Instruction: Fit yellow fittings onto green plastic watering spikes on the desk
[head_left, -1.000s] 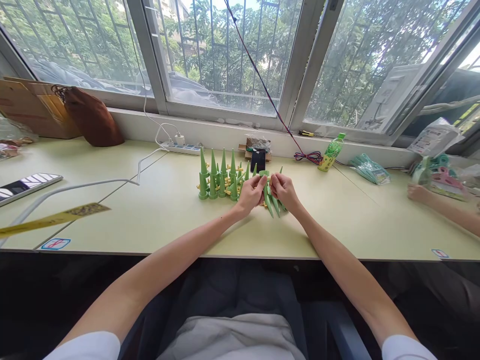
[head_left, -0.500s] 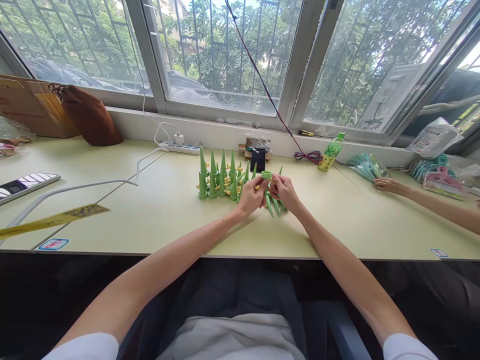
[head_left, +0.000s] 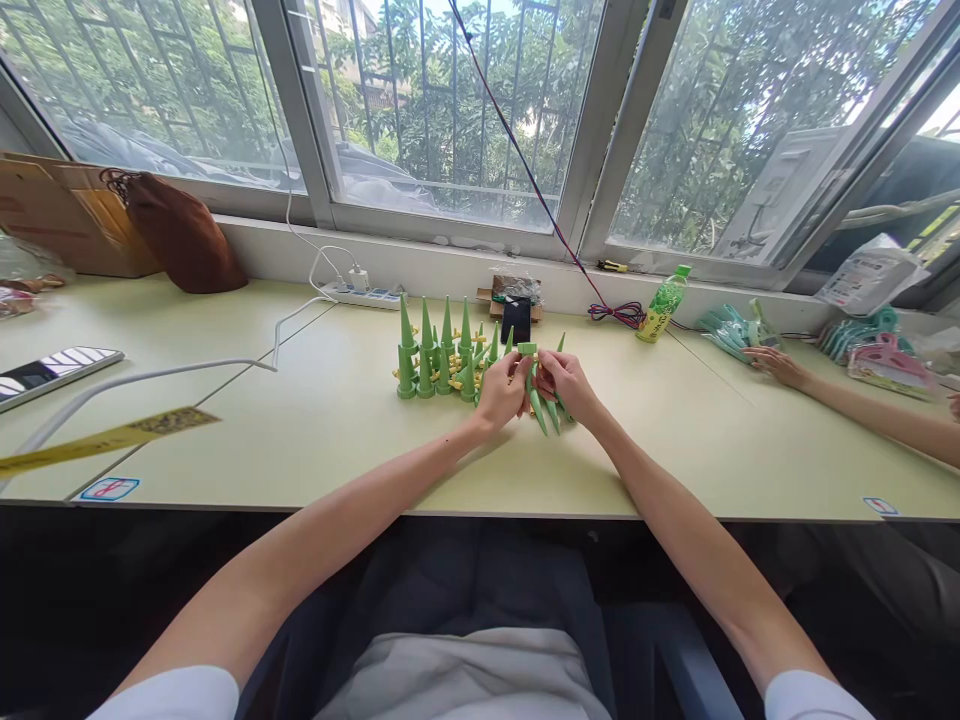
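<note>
My left hand (head_left: 504,394) is closed on a green cone piece (head_left: 528,350), whose wide rim points up between my hands. Close to its right side, my right hand (head_left: 568,387) has its fingers pinched together; what they grip is too small to make out. Left of my hands, several green cones (head_left: 406,372) stand upright on the table in rows, with small yellow parts (head_left: 454,378) among them. Loose green cones (head_left: 538,411) lie below and between my hands, partly hidden by my fingers.
Behind the cones lie a dark phone (head_left: 515,320) and a small box. A green bottle (head_left: 663,304) stands back right. Another person's hand (head_left: 780,367) is by teal items (head_left: 731,330). A white cable (head_left: 172,372) crosses the left side.
The green piece between my hands has tilted, so its open rim no longer shows. At the right, the other person's hand has opened and the teal items have shifted.
</note>
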